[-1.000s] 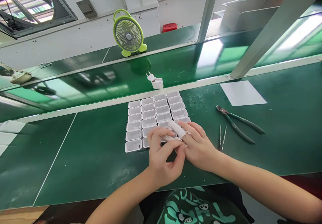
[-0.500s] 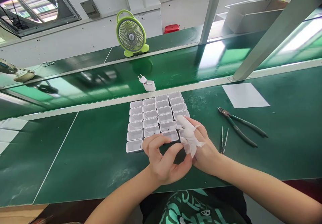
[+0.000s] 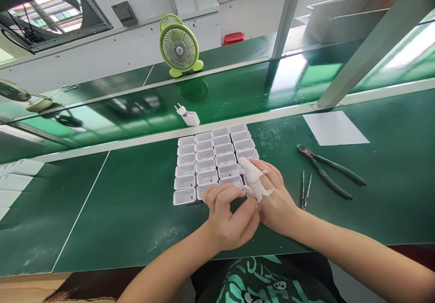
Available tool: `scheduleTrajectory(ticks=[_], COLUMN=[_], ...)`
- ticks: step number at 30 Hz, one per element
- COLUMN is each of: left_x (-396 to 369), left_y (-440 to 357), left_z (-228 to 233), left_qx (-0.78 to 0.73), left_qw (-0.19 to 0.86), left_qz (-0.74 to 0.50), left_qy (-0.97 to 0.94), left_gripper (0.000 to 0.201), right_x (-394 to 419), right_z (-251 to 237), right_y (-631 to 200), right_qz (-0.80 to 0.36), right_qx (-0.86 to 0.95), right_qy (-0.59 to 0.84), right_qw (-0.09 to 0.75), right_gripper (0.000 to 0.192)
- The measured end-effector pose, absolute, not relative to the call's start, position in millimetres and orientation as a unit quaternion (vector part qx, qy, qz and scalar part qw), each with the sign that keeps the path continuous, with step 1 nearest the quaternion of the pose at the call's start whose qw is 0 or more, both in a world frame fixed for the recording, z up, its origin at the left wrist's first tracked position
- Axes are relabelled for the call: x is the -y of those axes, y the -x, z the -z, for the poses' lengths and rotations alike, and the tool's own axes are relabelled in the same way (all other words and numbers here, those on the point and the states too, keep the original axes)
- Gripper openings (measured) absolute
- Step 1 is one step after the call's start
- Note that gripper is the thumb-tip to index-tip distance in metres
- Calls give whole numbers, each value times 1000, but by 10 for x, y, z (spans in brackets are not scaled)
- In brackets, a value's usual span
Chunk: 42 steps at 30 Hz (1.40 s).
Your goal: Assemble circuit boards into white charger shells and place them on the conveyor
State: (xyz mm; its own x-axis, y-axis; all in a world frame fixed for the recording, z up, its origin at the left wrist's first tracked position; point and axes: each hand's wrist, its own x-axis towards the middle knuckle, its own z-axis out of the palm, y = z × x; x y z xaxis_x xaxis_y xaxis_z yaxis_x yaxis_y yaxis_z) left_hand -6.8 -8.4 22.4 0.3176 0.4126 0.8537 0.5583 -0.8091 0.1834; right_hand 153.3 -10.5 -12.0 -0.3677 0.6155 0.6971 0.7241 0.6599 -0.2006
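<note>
My right hand (image 3: 279, 203) is over the near right corner of a block of small white plastic cases (image 3: 184, 197). A ragged white wrapping (image 3: 255, 178), like tape or tissue, covers what looks like its thumb, with torn ends sticking out. The right fingers lie close together behind it; anything inside them is hidden. My left hand (image 3: 228, 214) is closed, thumb and index finger pinching at the wrapping's lower edge. The cases stand open side up in several rows, and some have a small dark slot. Both hands cover the nearest ones.
To the right lie green-handled cutting pliers (image 3: 321, 169), tweezers (image 3: 306, 190) and a white sheet (image 3: 335, 128). A white case with a plug (image 3: 190, 117) stands behind the block. Farther back are a green fan (image 3: 179, 49) and a metal post (image 3: 360, 53). White pieces (image 3: 16, 183) lie far left.
My left fingers have closed in and moved slightly right against the wrapping, whose lower loose end now shows less. The whole view has shifted slightly.
</note>
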Motion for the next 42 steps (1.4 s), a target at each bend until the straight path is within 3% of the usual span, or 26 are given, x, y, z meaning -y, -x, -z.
scheduleTrajectory(ticks=[19,24,29,33,38,42], left_x=[116,103,112,96,9,-58], left_y=[80,66,62,104,138,107], left_z=[-255,-232,-177,-208,-288,-242], left_qx=[290,262,275,275,284,289], left_qw=[43,55,73,70,47,-12], left_qz=[499,520,521,523,515,427], left_qy=[815,811,804,804,808,857], left_gripper=[7,9,6,9,12,21], right_x=[116,120,126,127,-3,-103], right_z=[106,81,43,39,6,-75], right_y=[-1569,-1559,-1538,-1568,-1721,-1795], right_qz=[132,135,153,130,28,-100], right_qx=[813,817,804,816,790,717], right_qy=[414,405,420,411,449,460], right_qw=[386,388,392,386,416,514], right_gripper=[15,20,8,15,47,35])
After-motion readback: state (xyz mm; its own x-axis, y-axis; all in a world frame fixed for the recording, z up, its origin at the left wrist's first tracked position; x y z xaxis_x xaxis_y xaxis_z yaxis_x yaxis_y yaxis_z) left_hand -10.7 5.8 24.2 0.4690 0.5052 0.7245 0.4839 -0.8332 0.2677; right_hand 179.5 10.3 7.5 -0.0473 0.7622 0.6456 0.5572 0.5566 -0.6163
